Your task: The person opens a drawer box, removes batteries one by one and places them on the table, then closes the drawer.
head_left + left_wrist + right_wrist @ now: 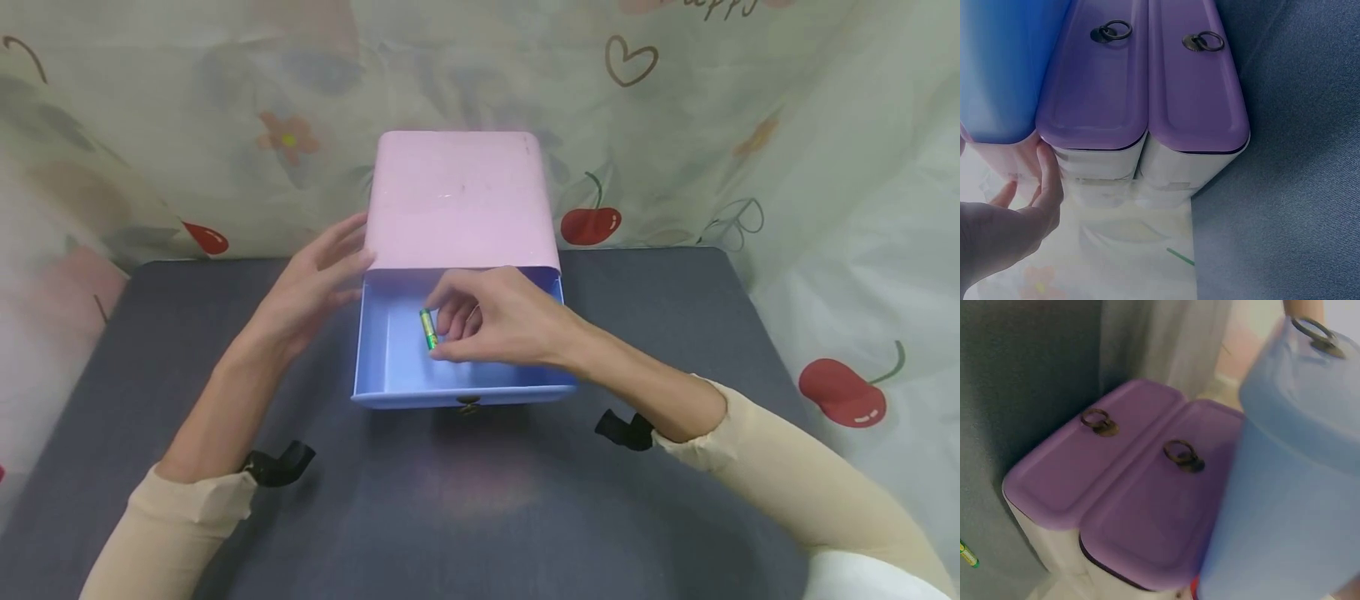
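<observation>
My right hand (502, 317) pinches a small green-and-yellow battery (428, 330) between thumb and fingertips, over the pulled-out blue drawer (401, 367). Behind it is the pink top of the drawer box (461, 200). On the box's left side rests my left hand (311, 279), fingers loosely extended. In the left wrist view, the fingers of the left hand (1019, 225) touch the box's pale side beside the blue drawer (1004, 75). A green-and-yellow cylinder (968, 554) is cut off at the right wrist view's left edge; whether it is the pinched battery, I cannot tell.
Two purple drawers (1094, 81) (1194, 87) with metal ring pulls sit closed beneath the blue one. The box stands on a dark grey table (465, 517). A patterned cloth (465, 75) hangs right behind the box. Black straps (281, 464) (626, 430) stick out at both forearms.
</observation>
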Demonstrator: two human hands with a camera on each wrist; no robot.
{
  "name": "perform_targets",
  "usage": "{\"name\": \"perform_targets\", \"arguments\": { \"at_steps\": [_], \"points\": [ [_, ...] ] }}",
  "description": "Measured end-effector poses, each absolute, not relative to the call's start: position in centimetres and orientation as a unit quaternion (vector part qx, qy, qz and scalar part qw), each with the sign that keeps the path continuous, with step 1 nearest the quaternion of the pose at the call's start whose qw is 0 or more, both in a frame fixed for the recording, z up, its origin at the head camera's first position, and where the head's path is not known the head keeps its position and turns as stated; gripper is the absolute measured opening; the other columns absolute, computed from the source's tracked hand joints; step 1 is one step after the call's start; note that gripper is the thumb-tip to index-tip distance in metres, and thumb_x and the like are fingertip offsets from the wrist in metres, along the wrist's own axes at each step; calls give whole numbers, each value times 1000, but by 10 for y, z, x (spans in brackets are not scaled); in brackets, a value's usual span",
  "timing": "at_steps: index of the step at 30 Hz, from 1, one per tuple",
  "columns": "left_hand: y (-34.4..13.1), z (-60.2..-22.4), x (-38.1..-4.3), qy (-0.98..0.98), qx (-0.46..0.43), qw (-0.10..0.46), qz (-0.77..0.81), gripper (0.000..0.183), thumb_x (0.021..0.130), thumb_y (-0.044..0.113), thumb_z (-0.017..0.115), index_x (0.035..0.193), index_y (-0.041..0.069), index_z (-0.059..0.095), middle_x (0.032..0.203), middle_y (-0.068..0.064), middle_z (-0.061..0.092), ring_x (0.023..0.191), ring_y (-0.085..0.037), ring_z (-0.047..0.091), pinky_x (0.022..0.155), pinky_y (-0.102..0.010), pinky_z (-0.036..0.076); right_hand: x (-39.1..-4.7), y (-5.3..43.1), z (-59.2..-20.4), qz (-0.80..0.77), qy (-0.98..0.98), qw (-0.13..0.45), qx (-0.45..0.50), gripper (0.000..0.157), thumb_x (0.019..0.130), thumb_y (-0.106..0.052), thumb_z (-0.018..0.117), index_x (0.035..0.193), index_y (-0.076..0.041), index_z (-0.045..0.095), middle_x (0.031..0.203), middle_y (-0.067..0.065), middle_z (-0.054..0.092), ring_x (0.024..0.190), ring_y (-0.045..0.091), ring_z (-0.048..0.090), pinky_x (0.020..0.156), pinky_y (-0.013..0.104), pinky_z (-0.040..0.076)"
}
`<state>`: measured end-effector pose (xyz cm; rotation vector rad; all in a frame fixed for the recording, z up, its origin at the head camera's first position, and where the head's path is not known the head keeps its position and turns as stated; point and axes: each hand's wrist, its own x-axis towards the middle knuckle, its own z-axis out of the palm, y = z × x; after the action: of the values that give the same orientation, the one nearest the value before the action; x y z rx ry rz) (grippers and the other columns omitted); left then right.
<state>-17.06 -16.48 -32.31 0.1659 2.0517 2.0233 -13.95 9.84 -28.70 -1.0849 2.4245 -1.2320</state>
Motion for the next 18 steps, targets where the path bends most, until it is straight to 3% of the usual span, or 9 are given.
{"name": "perform_targets", "arguments": {
  "at_steps": [18],
  "points": [
    [-166,-322,-171,692,58,135,707,71,94,30,69,155,26,33,160,-3,29,142,-24,35,112,-57,30,-135,141,-279,-501,774,64,-382,35,77,-5,84,106,-10,65,88,2,66,76,14,65,74,32,58]
  ]
}}
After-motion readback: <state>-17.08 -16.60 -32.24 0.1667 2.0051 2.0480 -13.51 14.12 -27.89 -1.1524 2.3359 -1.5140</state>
